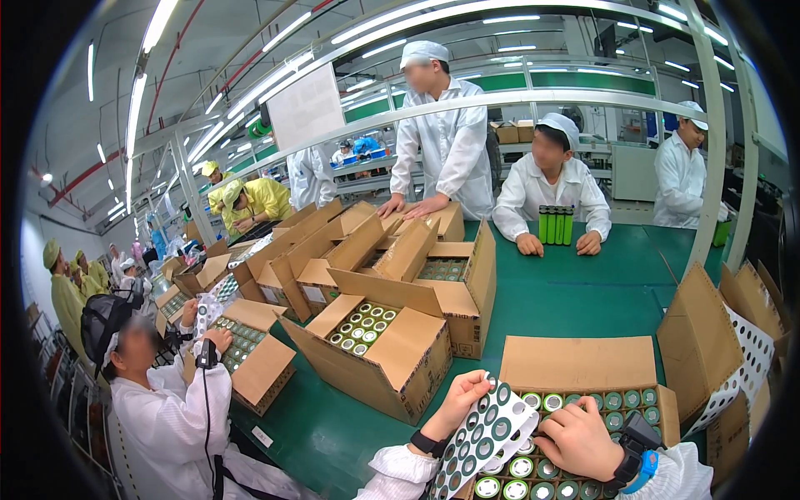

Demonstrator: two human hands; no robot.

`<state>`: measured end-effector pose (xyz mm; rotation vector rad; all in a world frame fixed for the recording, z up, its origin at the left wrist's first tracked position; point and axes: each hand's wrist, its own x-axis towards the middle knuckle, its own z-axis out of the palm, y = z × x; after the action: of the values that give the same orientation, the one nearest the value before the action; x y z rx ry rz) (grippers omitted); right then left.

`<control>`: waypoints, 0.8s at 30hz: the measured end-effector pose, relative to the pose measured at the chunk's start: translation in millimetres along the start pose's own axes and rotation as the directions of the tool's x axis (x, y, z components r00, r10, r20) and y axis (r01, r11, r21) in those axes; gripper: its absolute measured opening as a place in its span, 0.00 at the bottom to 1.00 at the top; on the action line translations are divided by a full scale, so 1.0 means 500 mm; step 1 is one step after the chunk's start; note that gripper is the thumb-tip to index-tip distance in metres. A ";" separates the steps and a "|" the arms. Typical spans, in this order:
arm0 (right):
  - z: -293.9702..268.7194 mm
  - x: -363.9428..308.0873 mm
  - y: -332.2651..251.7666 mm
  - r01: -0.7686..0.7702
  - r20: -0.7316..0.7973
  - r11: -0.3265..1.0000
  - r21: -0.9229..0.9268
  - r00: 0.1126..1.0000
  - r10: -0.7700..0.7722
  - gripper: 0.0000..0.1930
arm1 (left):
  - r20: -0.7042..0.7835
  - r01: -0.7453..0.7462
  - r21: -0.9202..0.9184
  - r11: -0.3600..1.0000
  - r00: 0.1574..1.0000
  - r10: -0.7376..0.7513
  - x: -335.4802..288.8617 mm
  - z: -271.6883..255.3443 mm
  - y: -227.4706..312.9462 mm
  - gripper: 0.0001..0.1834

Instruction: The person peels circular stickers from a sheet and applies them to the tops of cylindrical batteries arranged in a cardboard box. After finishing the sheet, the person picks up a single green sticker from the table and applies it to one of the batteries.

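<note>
Left hand (461,404) has thumb and fingers together, clamped on the top edge of a ring sheet (477,439), white with rows of dark-green rings. Sheet hangs tilted over the left side of the work carton (579,358), which is the reference for everything below. Right hand (583,437) is over the middle of the work carton, fingers bent down at the cell tops, just beside the sheet's right edge. Can't tell whether its fingertips are closed on anything; knuckles hide them.

Cylindrical cells (613,402) stand upright in divider slots inside the work carton. Far-right ones show dark-green rings around the metal ends; several at far left and lower left show pale ends with a bright green edge. Far flap is folded outward.

Wrists: black band (427,443) on the left; boxy black device (637,435) and blue band (646,473) on the right.

Around the work carton: green tabletop (583,300) underneath. Second open carton (400,367) to the left and farther out, cells upright in it, more open cartons behind that. Beyond the work carton, across the table, a seated co-worker (550,183) has both hands on the tabletop beside a row of green cells (556,225). Standing co-worker (446,133) farther left, hands on a carton. Well left, another seated co-worker (167,400) at a cell carton (265,375). Right: tilted cartons (698,346) with a perforated white sheet (746,354) between them.
</note>
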<state>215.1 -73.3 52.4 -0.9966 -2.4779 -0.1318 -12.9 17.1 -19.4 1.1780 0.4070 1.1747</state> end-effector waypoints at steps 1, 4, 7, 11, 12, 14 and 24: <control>0.000 0.000 0.000 0.000 0.000 1.000 0.000 1.000 0.000 0.08 | -0.003 0.003 -0.003 1.000 1.000 -0.003 0.000 0.001 0.001 0.07; 0.001 0.000 0.000 -0.011 0.003 1.000 0.009 1.000 0.011 0.08 | -0.002 0.005 0.006 1.000 1.000 -0.005 0.000 0.004 0.004 0.07; -0.001 0.001 -0.001 -0.008 0.004 1.000 0.001 1.000 0.008 0.08 | -0.005 0.003 0.010 1.000 1.000 -0.003 0.000 -0.001 0.000 0.07; 0.001 0.000 0.000 -0.007 0.005 1.000 -0.004 1.000 0.007 0.08 | -0.007 0.005 0.014 1.000 1.000 -0.005 -0.001 -0.003 -0.001 0.07; 0.000 0.000 -0.001 -0.007 0.009 1.000 -0.007 1.000 0.007 0.08 | -0.006 0.008 0.012 1.000 1.000 -0.008 -0.001 -0.003 -0.002 0.07; 0.002 0.000 0.000 -0.006 0.009 1.000 -0.007 1.000 0.006 0.08 | -0.007 0.011 0.009 1.000 1.000 -0.011 -0.001 -0.003 -0.001 0.07; -0.004 0.001 -0.002 -0.124 -0.007 0.991 0.040 0.992 0.124 0.05 | 0.027 0.093 0.166 0.982 0.995 -0.099 -0.005 0.029 0.026 0.08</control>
<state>215.1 -74.5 54.6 -1.1268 -2.3926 -0.0471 -9.0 6.9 -2.9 1.3054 0.5362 1.0501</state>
